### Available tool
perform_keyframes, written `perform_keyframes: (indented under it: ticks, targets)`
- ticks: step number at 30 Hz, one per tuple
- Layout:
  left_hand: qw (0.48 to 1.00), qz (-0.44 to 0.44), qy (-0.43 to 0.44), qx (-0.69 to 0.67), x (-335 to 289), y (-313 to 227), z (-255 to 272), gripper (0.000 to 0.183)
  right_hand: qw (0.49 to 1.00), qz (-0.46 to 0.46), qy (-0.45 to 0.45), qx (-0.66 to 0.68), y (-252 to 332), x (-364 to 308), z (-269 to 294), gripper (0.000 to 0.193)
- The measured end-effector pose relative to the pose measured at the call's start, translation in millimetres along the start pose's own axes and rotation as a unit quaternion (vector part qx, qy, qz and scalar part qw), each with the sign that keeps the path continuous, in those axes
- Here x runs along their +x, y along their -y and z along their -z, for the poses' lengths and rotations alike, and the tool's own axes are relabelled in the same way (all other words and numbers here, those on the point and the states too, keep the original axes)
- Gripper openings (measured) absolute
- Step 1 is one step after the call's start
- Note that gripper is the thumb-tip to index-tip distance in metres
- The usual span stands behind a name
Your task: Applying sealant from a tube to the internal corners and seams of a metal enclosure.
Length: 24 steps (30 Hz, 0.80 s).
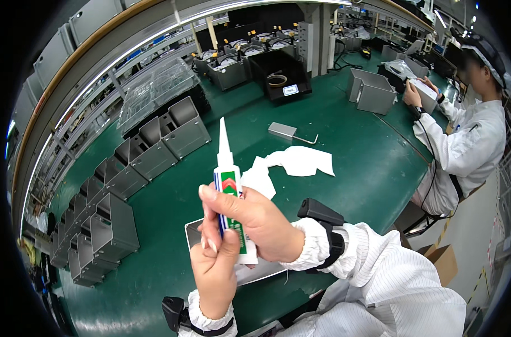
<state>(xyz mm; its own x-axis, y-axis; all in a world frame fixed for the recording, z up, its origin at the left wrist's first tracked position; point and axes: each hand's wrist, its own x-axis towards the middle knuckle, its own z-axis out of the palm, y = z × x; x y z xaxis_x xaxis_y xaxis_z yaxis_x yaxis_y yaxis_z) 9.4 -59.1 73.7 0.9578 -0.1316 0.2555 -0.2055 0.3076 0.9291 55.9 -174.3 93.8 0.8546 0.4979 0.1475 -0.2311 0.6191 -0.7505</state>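
Both my hands hold a white and green glue tube (232, 216) upright over the bench, its long white tapered nozzle (224, 143) pointing up and away. My right hand (261, 222) grips the tube from the right, thumb across its printed front. Lower down, my left hand (213, 272) closes on the tube's left side, its thumb pressed on the front. Beneath my hands sits a grey housing (194, 230), mostly covered by them. Crumpled white paper (300, 161) lies just beyond the tube.
Grey housings (149, 143) stand in rows along the left. Past the paper lie a small grey block (282, 131) and a hex key (309, 139). A black bin (281, 78) holds a tape roll (277, 80). At right a co-worker (469, 123) handles a grey housing (427, 95).
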Motion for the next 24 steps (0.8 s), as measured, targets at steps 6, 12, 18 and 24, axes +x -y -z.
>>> perform_keyframes:
  ticks: [6,12,18,24]
  targets:
    - [0.990,-0.024,-0.071,0.123,2,5,12,0.017,1.000,0.025,0.002,0.008,-4,3,-4,0.040]
    - [0.996,-0.022,-0.013,0.085,3,11,17,0.044,0.999,0.045,0.006,-0.024,-7,6,0,0.042]
    - [0.990,-0.081,-0.020,0.117,0,2,18,0.036,0.984,0.143,0.067,-0.080,-15,-5,3,0.036]
    - [0.971,-0.004,0.102,0.217,-7,-27,14,0.035,0.973,0.143,0.025,-0.179,-14,-26,6,0.036]
